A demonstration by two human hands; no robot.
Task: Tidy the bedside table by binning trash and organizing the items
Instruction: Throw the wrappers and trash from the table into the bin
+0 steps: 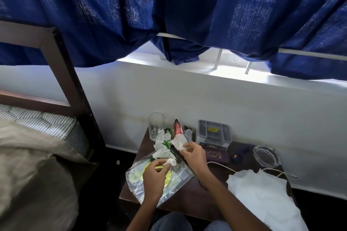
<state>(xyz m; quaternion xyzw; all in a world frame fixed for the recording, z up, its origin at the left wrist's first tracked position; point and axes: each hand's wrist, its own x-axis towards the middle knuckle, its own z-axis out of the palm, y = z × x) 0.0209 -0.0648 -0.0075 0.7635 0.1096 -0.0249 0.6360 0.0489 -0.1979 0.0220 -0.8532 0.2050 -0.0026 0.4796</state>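
On the dark wooden bedside table [187, 200] lies a heap of crumpled white tissues [163, 145] mixed with green scraps and a red wrapper [178, 127]. My left hand [155, 174] pinches a small crumpled tissue ball [171, 162] above a clear plastic bag [148, 189] with yellow-green printing. My right hand [193, 154] grips another crumpled tissue [178, 142] at the heap's right side. A drinking glass [156, 124] stands at the table's back left corner.
A grey organizer tray [214, 132] stands against the wall, a dark maroon case [216, 154] before it. A glass ashtray [265, 154], a white cable [225, 165] and a white plastic bag [262, 197] lie on the right. The bed [37, 146] is left, blue curtains [169, 5] above.
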